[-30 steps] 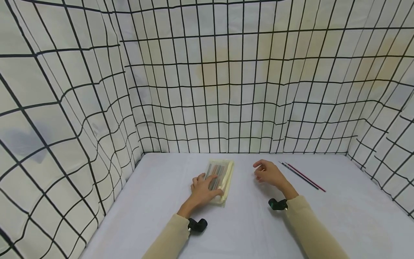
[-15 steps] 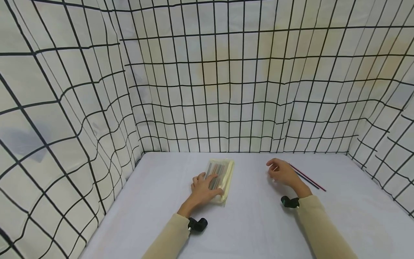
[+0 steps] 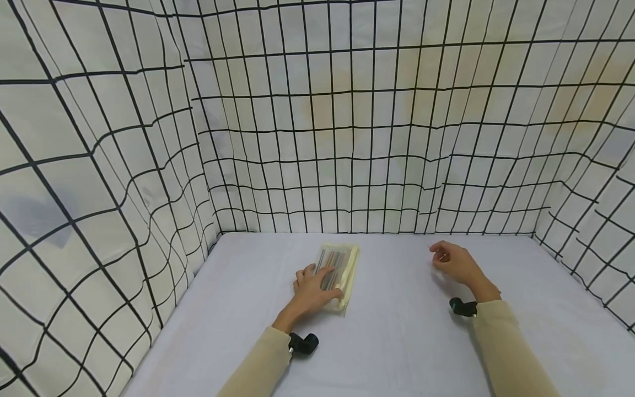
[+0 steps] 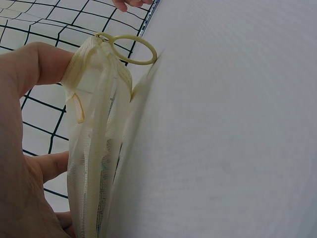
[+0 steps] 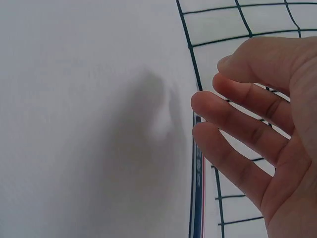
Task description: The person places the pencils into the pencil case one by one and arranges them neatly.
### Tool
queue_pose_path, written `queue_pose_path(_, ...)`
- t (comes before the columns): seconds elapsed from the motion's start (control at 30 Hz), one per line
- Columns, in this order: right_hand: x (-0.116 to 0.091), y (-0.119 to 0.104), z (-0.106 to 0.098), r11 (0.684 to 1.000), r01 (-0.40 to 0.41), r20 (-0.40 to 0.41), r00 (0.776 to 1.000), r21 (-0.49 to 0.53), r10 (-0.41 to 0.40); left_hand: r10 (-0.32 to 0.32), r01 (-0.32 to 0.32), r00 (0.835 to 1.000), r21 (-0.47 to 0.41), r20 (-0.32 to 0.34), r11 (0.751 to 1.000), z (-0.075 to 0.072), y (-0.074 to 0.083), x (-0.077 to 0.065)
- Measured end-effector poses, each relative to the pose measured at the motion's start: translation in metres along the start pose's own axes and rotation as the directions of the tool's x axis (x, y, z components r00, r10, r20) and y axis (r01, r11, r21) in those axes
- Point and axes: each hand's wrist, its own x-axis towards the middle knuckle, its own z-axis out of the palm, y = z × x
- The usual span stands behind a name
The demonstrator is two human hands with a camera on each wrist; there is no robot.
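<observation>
My left hand (image 3: 310, 292) holds a pale yellow, see-through zip pencil case (image 3: 352, 262) on the table, its fingers spread over the case and the thumb at the zipped side. Several slim sticks (image 3: 333, 262), grey and reddish, show through it. In the left wrist view, a yellow ring pull (image 4: 143, 62) sticks out from the zip end. To the right, my right hand (image 3: 458, 264) hovers low over the table with loosely bent fingers and nothing in them. A dark pencil (image 5: 198, 173) and a red one (image 5: 203, 198) lie beyond its fingertips; in the head view the hand and wrist cover them.
A white cloth covers the table (image 3: 387, 342). White sheets with a black grid (image 3: 372, 138) rise along its back and both sides. Each wrist wears a small black camera (image 3: 303, 344), below the beige sleeves.
My right hand has moved steadily right, from beside the two pencils to over them, so that they are now hidden in the head view. The left hand and pencil case have stayed put.
</observation>
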Motion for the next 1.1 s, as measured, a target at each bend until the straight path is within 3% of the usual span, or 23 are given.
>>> queue_pose_path(0.53,-0.012,0.027,-0.023,0.993,-0.064,0.032,0.997,-0.101,0.067,0.012,-0.012,1.0,-0.006,-0.001,1.0,0.0,0.0,0.001)
queue_pose_path(1.1,-0.021,0.028,-0.033,0.969,-0.175,0.089,0.977,-0.176,0.193,0.014,-0.014,1.0,-0.008,0.001,1.0,-0.001,0.001,-0.001)
